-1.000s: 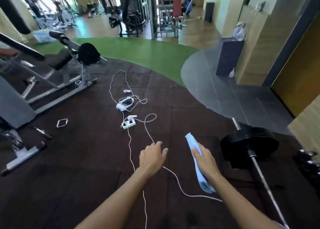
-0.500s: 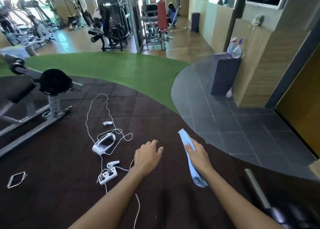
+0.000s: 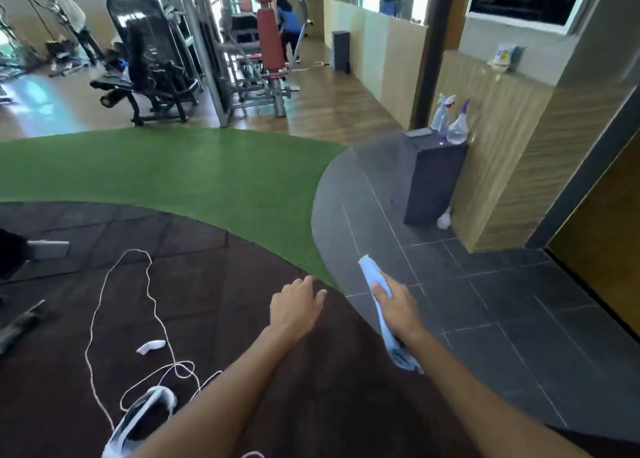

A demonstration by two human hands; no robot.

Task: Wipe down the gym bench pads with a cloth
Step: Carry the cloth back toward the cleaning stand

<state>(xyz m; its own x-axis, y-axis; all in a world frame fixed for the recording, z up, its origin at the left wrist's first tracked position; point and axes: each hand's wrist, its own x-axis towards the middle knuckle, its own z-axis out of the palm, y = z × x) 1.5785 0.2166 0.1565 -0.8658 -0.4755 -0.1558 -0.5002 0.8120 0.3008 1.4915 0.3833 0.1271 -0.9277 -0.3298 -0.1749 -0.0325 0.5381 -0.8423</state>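
Observation:
My right hand (image 3: 394,307) grips a light blue cloth (image 3: 372,270) rolled into a strip, whose ends stick out above and below the fist. My left hand (image 3: 296,307) is held out beside it, holding nothing, fingers loosely apart. Both hover over the dark rubber floor. A black pad of the gym bench (image 3: 10,253) shows only at the far left edge; the rest of the bench is out of frame. A red-padded machine (image 3: 268,38) and a black-padded machine (image 3: 149,59) stand far ahead.
A white cable (image 3: 149,284) loops over the rubber mat, with a white device (image 3: 145,412) near my left arm. Green turf lies ahead, grey tiles to the right. Two spray bottles (image 3: 453,123) stand on a dark pedestal (image 3: 433,180) by the wall. A person (image 3: 287,24) is in the distance.
My view has swung up and to the right: the bench and the barbell plate have slid out of frame, and the pedestal with bottles is nearer. Both hands keep their pose.

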